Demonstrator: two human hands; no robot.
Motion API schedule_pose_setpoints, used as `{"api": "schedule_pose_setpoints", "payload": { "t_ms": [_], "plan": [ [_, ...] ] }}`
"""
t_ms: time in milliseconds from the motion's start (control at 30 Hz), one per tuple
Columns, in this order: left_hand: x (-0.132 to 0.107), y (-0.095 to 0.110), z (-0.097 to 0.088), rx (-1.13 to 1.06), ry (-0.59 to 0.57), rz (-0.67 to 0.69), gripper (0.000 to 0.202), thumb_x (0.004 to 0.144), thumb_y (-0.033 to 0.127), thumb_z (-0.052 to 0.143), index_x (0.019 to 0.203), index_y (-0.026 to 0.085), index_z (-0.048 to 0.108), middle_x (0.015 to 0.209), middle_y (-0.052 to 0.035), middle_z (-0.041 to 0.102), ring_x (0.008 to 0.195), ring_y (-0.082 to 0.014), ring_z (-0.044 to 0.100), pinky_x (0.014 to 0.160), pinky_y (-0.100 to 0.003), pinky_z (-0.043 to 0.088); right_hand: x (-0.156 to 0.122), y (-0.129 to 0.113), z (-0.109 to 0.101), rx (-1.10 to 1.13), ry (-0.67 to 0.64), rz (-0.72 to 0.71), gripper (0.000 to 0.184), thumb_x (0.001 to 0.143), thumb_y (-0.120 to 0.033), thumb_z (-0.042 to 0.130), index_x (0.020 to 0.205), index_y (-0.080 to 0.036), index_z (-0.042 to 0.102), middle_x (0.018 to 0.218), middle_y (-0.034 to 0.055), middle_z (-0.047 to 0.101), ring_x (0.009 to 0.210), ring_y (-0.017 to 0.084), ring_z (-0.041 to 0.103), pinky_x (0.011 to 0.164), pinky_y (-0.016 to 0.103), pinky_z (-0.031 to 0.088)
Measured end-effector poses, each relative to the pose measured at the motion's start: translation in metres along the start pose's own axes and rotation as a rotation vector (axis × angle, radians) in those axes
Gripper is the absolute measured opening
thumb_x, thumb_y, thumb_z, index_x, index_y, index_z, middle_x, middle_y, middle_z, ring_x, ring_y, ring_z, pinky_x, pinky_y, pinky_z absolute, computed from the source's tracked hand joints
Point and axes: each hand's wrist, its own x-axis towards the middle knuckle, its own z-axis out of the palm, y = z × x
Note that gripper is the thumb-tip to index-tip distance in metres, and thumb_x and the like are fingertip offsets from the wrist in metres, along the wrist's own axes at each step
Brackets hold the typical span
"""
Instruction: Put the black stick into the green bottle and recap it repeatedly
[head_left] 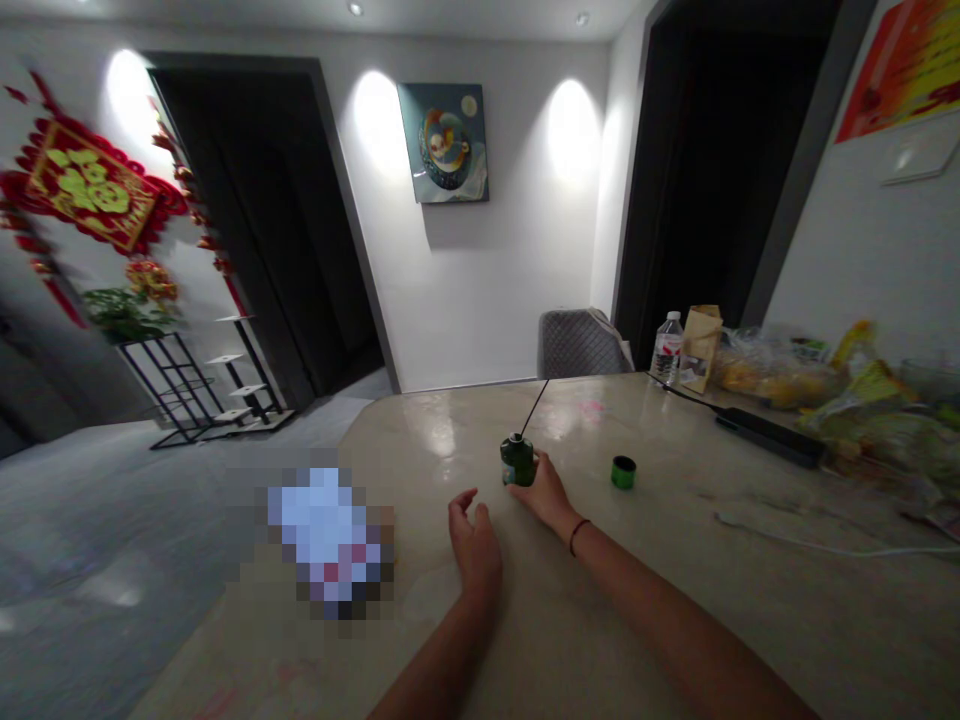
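A small dark green bottle (516,462) stands upright on the table, with a pale patch on its front. From its narrow top a thin black stick (535,405) slants up to the right. My right hand (546,492) is wrapped around the bottle's right side, a dark band at its wrist. Just left of and nearer than the bottle, my left hand (475,542) is held with fingers loosely curled and apart, touching nothing. To the right of the right hand sits a short green cylindrical cap (623,472), dark inside.
The pale glossy table (660,600) bears a blurred-out bluish object (322,530) at left. At right are a water bottle (667,348), a paper bag (700,348), a black power strip (769,436), a white cord (810,550) and plastic bags (862,400). A grey chair (577,342) stands behind.
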Motion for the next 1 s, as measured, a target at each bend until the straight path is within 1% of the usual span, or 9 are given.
{"api": "schedule_pose_setpoints", "payload": {
  "t_ms": [100,200,367,433,633,733,867,933,1000],
  "plan": [
    [0.000,0.001,0.000,-0.002,-0.006,-0.012,0.023,0.073,0.023,0.041,0.094,0.018,0.051,0.101,-0.0069,0.056,0.102,-0.0194,0.051,0.092,-0.034,0.038,0.001,-0.006,0.004,-0.123,0.044,-0.005,0.056,0.055,-0.024,0.066,0.107,-0.016,0.047,0.106,0.0107,0.059,0.099,0.023,0.056,0.082,0.030,0.043],
    [-0.002,0.003,0.000,0.000,-0.023,-0.017,0.024,0.073,0.023,0.041,0.094,0.018,0.051,0.101,-0.0071,0.056,0.101,-0.0197,0.051,0.091,-0.034,0.038,0.001,-0.009,0.008,-0.192,0.043,-0.003,0.050,0.057,-0.025,0.064,0.103,-0.015,0.049,0.102,0.0107,0.060,0.096,0.023,0.057,0.082,0.029,0.043],
    [-0.001,0.001,0.000,-0.003,-0.039,-0.025,0.024,0.072,0.023,0.041,0.093,0.017,0.051,0.101,-0.0074,0.056,0.101,-0.0202,0.051,0.092,-0.035,0.037,0.007,-0.011,0.014,-0.234,0.049,0.075,0.044,0.059,-0.029,0.063,0.099,-0.017,0.049,0.098,0.0101,0.062,0.092,0.023,0.059,0.077,0.027,0.045],
    [0.000,0.000,0.000,-0.012,-0.034,-0.035,0.024,0.072,0.023,0.041,0.093,0.018,0.052,0.100,-0.0074,0.056,0.101,-0.0204,0.051,0.091,-0.035,0.038,0.012,-0.011,0.015,-0.238,0.042,0.084,0.044,0.059,-0.030,0.063,0.098,-0.017,0.049,0.097,0.0103,0.062,0.091,0.023,0.059,0.077,0.027,0.045],
    [0.000,0.001,0.000,-0.027,-0.044,-0.046,0.023,0.072,0.024,0.041,0.092,0.018,0.051,0.100,-0.0070,0.056,0.101,-0.0209,0.051,0.090,-0.036,0.039,0.027,-0.010,0.018,-0.246,0.053,0.043,0.046,0.058,-0.027,0.064,0.100,-0.015,0.048,0.098,0.0107,0.062,0.090,0.021,0.059,0.076,0.025,0.045],
    [-0.001,0.003,0.000,-0.044,-0.057,-0.049,0.023,0.072,0.024,0.041,0.093,0.018,0.050,0.099,-0.0068,0.055,0.101,-0.0205,0.051,0.090,-0.036,0.038,0.033,-0.007,0.023,-0.270,0.075,0.046,0.042,0.059,-0.028,0.063,0.097,-0.015,0.049,0.096,0.0114,0.062,0.090,0.022,0.059,0.075,0.026,0.045],
    [-0.001,0.003,0.002,-0.047,-0.046,-0.053,0.022,0.073,0.023,0.041,0.091,0.017,0.051,0.097,-0.0067,0.055,0.100,-0.0207,0.050,0.090,-0.037,0.038,0.040,-0.002,0.030,-0.274,0.107,0.040,0.040,0.059,-0.030,0.064,0.094,-0.015,0.050,0.094,0.0118,0.063,0.089,0.023,0.059,0.075,0.028,0.044],
    [-0.001,0.003,0.002,-0.052,-0.035,-0.043,0.021,0.072,0.023,0.041,0.090,0.018,0.052,0.096,-0.0064,0.056,0.099,-0.0205,0.051,0.090,-0.037,0.038,0.043,0.000,0.033,-0.271,0.118,0.027,0.042,0.058,-0.030,0.065,0.094,-0.015,0.050,0.094,0.0117,0.063,0.089,0.024,0.059,0.076,0.030,0.044],
    [-0.002,0.004,0.003,-0.055,-0.034,-0.039,0.021,0.072,0.022,0.042,0.090,0.018,0.052,0.096,-0.0063,0.057,0.098,-0.0205,0.052,0.089,-0.037,0.039,0.045,0.002,0.034,-0.267,0.137,0.005,0.049,0.057,-0.028,0.066,0.101,-0.014,0.049,0.097,0.0118,0.062,0.091,0.025,0.058,0.079,0.031,0.044]
  ]
}}
